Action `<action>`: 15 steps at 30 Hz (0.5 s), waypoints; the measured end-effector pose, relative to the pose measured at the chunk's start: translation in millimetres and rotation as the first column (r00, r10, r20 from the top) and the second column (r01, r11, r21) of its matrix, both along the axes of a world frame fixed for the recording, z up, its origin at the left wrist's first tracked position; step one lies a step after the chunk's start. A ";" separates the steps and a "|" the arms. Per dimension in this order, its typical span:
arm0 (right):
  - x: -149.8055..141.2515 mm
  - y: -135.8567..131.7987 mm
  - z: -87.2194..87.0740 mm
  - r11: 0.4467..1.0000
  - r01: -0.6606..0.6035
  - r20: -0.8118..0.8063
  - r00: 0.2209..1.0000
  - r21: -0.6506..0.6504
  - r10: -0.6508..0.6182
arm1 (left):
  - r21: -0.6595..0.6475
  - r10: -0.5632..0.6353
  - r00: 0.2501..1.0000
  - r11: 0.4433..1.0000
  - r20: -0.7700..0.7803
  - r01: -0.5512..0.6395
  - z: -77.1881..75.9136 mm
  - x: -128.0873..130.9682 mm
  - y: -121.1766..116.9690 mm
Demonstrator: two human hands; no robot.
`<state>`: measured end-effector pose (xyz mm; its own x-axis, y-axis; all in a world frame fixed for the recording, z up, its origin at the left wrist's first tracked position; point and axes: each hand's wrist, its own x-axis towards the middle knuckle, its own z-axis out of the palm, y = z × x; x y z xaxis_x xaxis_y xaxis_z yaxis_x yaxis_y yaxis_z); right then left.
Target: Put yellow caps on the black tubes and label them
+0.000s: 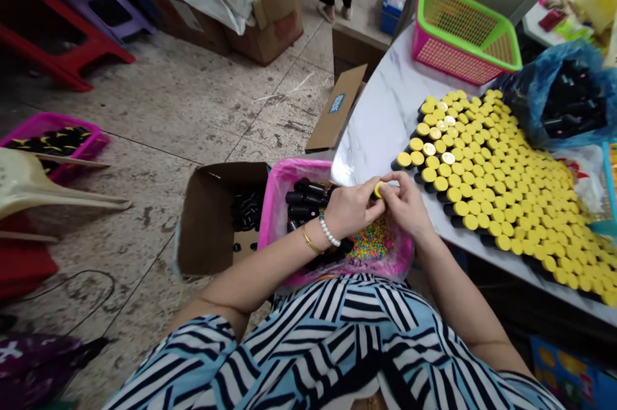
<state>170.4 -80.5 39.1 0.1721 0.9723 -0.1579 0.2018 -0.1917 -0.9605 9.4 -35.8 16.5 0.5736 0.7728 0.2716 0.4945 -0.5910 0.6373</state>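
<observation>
Presently, the left hand (pixel 354 207) and the right hand (pixel 407 204) are working close together, fingertips pinching a small yellow cap (pixel 378 189) above a pink tub (pixel 289 169). Black tubes (pixel 303 195) and multicoloured beads (pixel 371 240) are lying inside that tub. Rows of yellow-capped black bottles (pixel 491 166) are standing on a white marble table (pixel 385 108), right of the hands.

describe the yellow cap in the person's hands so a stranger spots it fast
A white marble table on the right holds rows of yellow-capped black tubes. Beside it, over a pink tub of colourful beads, is the yellow cap held between the left hand and right hand, the only one off those rows.
</observation>
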 end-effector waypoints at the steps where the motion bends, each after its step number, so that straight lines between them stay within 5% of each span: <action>1: -1.5 -4.8 -0.2 0.999 0.027 -0.028 0.999 0.023 -0.027 | -0.011 -0.004 1.000 1.000 0.004 0.004 -0.5 -0.2 -0.3; 7: 0.2 -52.5 -4.5 0.962 0.256 -0.134 0.961 0.098 -0.242 | -0.060 0.010 0.999 0.998 -0.045 -0.013 8.3 4.2 7.3; 15: 10.1 -103.9 -23.1 0.965 0.261 -0.103 0.960 -0.018 -0.261 | -0.026 -0.008 0.966 1.000 -0.257 0.001 22.5 62.8 25.1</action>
